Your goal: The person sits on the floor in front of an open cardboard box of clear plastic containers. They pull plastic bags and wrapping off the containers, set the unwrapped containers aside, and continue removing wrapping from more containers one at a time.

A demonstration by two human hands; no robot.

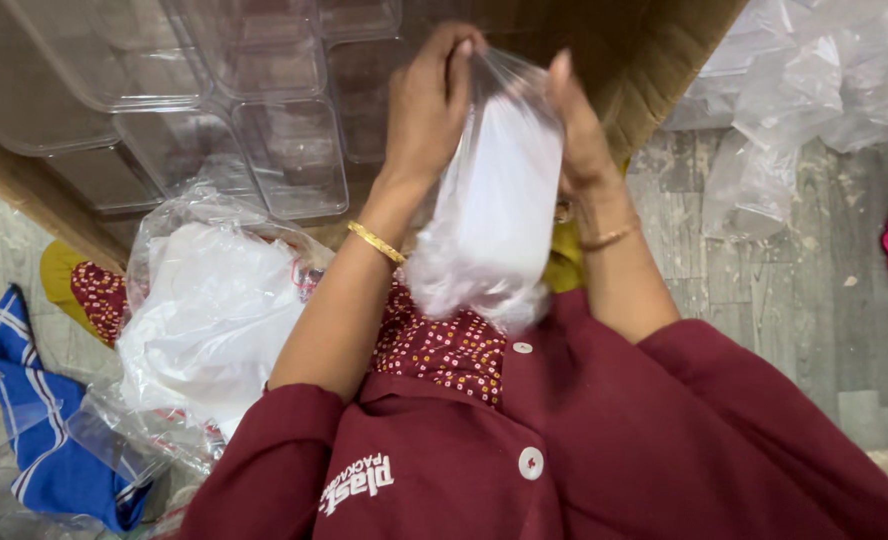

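Head view: left hand (429, 110) and right hand (579, 130) grip the clear bag (494, 210) held between them

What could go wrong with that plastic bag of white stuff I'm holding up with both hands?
1. The left hand and right hand pinch only the top of the thin clear bag; it might slip or tear.
2. If dropped, it could land on the clear plastic containers in the cardboard box.
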